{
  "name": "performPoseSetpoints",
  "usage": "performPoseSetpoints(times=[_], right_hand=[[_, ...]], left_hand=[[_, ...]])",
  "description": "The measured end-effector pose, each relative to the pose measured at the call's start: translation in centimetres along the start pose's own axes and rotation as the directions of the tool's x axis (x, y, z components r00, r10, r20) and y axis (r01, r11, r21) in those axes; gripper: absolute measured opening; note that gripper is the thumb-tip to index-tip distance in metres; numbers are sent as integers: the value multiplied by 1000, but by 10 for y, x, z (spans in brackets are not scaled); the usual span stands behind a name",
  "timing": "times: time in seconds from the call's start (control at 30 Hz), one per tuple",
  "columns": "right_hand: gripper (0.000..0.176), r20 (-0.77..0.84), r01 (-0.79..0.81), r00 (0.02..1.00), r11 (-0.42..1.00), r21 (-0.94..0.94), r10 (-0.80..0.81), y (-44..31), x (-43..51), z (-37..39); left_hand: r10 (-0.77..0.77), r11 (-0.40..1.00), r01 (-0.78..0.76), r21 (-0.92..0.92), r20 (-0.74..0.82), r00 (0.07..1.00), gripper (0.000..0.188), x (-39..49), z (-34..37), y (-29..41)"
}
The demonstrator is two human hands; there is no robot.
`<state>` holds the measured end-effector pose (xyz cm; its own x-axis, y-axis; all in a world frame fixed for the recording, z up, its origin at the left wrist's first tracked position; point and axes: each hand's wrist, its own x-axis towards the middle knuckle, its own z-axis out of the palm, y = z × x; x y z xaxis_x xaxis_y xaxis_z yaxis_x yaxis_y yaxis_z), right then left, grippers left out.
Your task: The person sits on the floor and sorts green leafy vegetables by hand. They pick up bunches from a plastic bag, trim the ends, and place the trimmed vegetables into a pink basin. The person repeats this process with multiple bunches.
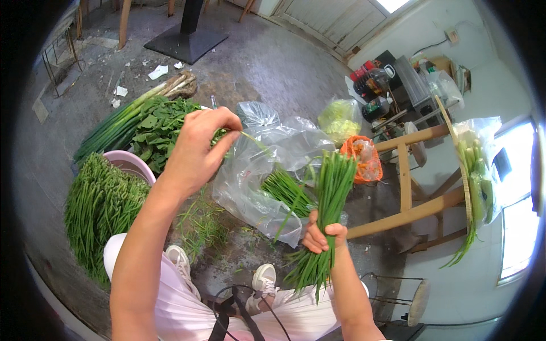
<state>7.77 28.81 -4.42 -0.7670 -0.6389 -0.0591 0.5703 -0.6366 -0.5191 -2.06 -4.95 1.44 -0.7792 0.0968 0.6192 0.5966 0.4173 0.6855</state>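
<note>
My right hand (324,234) is wrapped around a thick bundle of green garlic chives (335,192), its cut ends upward and leaf tips hanging over my lap. Raised at centre left, my left hand (204,143) pinches one thin pale-green stalk (254,140) between thumb and forefinger. Below the hands, a crumpled clear plastic bag (243,179) lies spread on the floor. More chives (288,192) rest in it. Loose trimmings (202,226) are scattered near my shoes.
At left, a large heap of chives (102,209) leans over a pink basin (132,164). Beside it lie leafy greens (160,123) and long green onions (123,113). An orange bag (362,160), a bagged pale vegetable (340,121) and a tipped wooden stool (405,179) stand right.
</note>
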Motion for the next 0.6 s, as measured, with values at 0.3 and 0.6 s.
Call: performPoseSetpoints(times=[0.3, 0.6], right_hand=[[41, -248, 72, 935, 821, -566, -253, -42, -12, 19], [35, -421, -141, 829, 592, -793, -367, -8, 31, 38]], left_hand=[[-145, 985, 150, -90, 58, 988, 10, 3, -17, -1], [-84, 984, 147, -100, 464, 882, 12, -21, 34, 19]])
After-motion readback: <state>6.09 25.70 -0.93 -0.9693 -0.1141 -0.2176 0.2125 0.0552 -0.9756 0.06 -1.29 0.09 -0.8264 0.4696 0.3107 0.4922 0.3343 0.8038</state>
